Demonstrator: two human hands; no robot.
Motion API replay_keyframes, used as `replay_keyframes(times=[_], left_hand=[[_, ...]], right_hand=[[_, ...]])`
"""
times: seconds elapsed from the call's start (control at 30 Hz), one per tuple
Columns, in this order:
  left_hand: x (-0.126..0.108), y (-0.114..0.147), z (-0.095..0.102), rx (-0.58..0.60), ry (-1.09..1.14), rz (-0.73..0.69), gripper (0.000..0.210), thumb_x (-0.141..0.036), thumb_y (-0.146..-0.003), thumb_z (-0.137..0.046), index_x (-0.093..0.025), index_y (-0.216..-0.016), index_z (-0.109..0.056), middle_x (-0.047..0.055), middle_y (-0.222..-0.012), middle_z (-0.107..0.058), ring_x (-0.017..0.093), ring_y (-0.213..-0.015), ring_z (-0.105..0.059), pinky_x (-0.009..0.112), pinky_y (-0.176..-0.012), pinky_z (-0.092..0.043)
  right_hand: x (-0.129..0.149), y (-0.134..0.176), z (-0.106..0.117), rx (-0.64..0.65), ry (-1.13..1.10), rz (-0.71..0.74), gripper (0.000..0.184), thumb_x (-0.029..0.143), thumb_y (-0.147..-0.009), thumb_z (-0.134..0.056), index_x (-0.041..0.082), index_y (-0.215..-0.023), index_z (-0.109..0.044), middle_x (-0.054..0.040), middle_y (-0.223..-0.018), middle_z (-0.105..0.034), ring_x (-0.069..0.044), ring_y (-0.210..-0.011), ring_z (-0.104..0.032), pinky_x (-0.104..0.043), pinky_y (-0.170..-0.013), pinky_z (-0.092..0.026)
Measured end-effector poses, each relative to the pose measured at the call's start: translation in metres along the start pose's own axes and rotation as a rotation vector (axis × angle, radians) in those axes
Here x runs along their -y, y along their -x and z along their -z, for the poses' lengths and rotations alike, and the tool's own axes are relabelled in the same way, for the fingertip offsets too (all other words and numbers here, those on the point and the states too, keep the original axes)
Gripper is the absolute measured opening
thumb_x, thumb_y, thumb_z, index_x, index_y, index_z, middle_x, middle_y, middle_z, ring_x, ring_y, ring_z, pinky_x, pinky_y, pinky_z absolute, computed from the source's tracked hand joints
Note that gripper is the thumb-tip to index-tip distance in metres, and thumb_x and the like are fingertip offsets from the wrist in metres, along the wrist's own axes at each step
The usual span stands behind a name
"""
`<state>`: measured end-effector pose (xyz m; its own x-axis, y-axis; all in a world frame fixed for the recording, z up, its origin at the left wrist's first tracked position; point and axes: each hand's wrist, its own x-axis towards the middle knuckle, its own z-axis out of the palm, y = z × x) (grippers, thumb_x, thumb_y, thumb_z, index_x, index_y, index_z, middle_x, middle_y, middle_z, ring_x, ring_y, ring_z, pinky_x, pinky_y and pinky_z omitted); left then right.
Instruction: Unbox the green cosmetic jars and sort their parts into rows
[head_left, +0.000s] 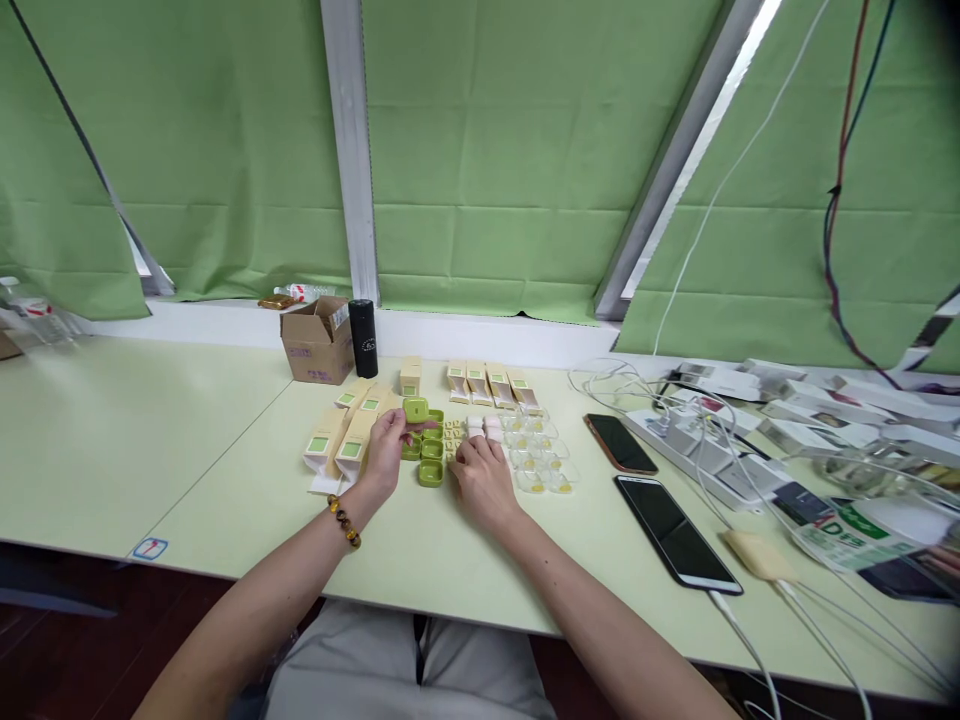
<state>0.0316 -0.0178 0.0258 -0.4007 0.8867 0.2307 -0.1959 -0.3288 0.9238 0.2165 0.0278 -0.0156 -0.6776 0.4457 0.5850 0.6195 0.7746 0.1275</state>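
Note:
My left hand (384,452), with a beaded bracelet on its wrist, is closed on a small green case (415,409), lifted over the table. Below it stand several more green cases (430,473) in rows, some partly hidden by the hand. My right hand (484,482) has its fingers bent together beside small yellow pieces (454,430); its fingertips hide whatever is between them. Just past that hand sit small white blocks (492,424). To its right are rows of clear plastic shells (551,460) with yellow spots in them.
Cream paper boxes (327,440) lie left of my hands, with more paper boxes (489,382) behind. Farther back stand a cardboard box (315,345) and a black bottle (364,338). Phones (679,535), a power strip (697,455) and tangled cables crowd the right side.

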Motion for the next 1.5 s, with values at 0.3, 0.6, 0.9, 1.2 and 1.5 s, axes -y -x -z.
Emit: replay_keyframes(times=[0.3,0.6,0.9,1.2,1.5], left_hand=[[-0.040,0.004,0.019,0.047,-0.848,-0.454,0.010,-0.033,-0.093,-0.067,-0.023,-0.094,-0.069,0.007,-0.103,-0.070,0.025,-0.105,-0.062,0.039,-0.093,-0.049],[-0.037,0.039,0.058,0.328,-1.383,-0.577,0.013,-0.020,-0.091,-0.068,-0.026,-0.080,-0.070,0.005,-0.092,-0.076,0.030,-0.105,-0.059,0.045,-0.090,-0.041],[-0.018,0.052,0.050,0.393,-1.469,-0.569,0.020,-0.020,-0.096,-0.062,-0.024,-0.076,-0.067,0.010,-0.078,-0.070,0.031,-0.096,-0.059,0.043,-0.084,-0.039],[-0.011,0.048,0.050,0.389,-1.481,-0.601,0.021,-0.017,-0.094,-0.063,-0.024,-0.075,-0.067,0.011,-0.081,-0.071,0.032,-0.098,-0.055,0.044,-0.083,-0.037],[-0.010,0.043,0.045,0.380,-1.654,-0.617,0.024,-0.018,-0.095,-0.060,-0.022,-0.077,-0.075,0.015,-0.096,-0.071,0.035,-0.113,-0.048,0.048,-0.088,-0.036]], right_hand=[[-0.009,0.000,0.007,-0.092,-0.098,-0.097,0.020,0.002,-0.076,-0.069,0.020,-0.080,-0.075,-0.0072,-0.090,-0.066,-0.025,-0.097,-0.047,-0.040,-0.083,-0.032],[-0.024,-0.001,0.011,-0.226,-0.130,-0.199,0.023,0.002,-0.081,-0.066,0.022,-0.083,-0.076,-0.0063,-0.087,-0.064,-0.024,-0.093,-0.046,-0.039,-0.079,-0.029],[-0.001,0.001,0.016,-0.147,-0.265,0.121,0.008,0.018,-0.092,-0.066,0.020,-0.089,-0.073,-0.0052,-0.084,-0.064,-0.022,-0.091,-0.047,-0.037,-0.079,-0.030],[0.009,-0.001,0.006,-0.117,-0.213,0.176,0.011,0.016,-0.093,-0.069,0.020,-0.083,-0.071,-0.0035,-0.079,-0.065,-0.020,-0.087,-0.048,-0.036,-0.079,-0.029],[0.010,-0.002,0.005,-0.128,-0.200,0.170,0.014,0.014,-0.093,-0.068,0.019,-0.080,-0.068,-0.0039,-0.078,-0.066,-0.020,-0.086,-0.049,-0.037,-0.077,-0.029]])
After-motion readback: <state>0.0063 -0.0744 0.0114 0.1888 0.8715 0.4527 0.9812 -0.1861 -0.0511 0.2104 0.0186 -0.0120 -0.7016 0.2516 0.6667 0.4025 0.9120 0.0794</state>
